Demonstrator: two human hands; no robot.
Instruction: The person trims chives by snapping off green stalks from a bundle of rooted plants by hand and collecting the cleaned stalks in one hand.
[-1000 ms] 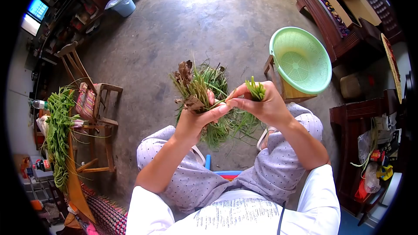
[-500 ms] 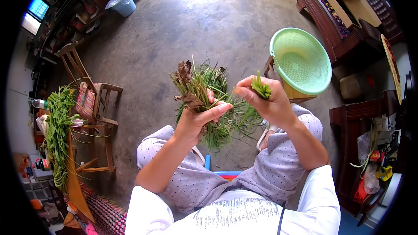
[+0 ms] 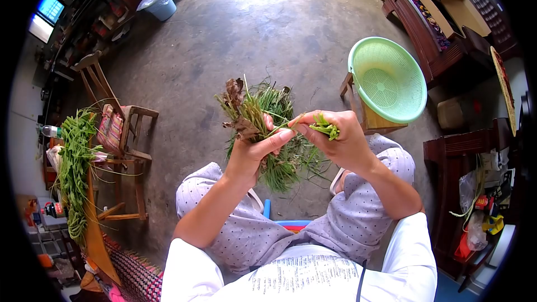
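My left hand (image 3: 253,155) is closed round a bunch of thin-stemmed greens (image 3: 253,113), with brown withered leaves sticking out at its top left. My right hand (image 3: 348,141) keeps a small cluster of bright green stems (image 3: 325,127) in its curled fingers. Its thumb and forefinger meet the left thumb tip, pinching a thin stalk that runs out from the bunch. Below both hands, a loose heap of green trimmings (image 3: 279,176) lies on the floor between my feet, partly hidden by the left hand.
A light green plastic colander (image 3: 417,98) rests on a wooden stool (image 3: 376,118) at my right. Leafy greens (image 3: 78,151) are piled on a wooden surface at the left, beside a wooden chair (image 3: 131,123). A blue bin (image 3: 162,10) stands farther back on the concrete floor.
My right hand has moved left and slightly down to meet the left thumb, and the stem cluster has tipped sideways. The left hand has barely moved.
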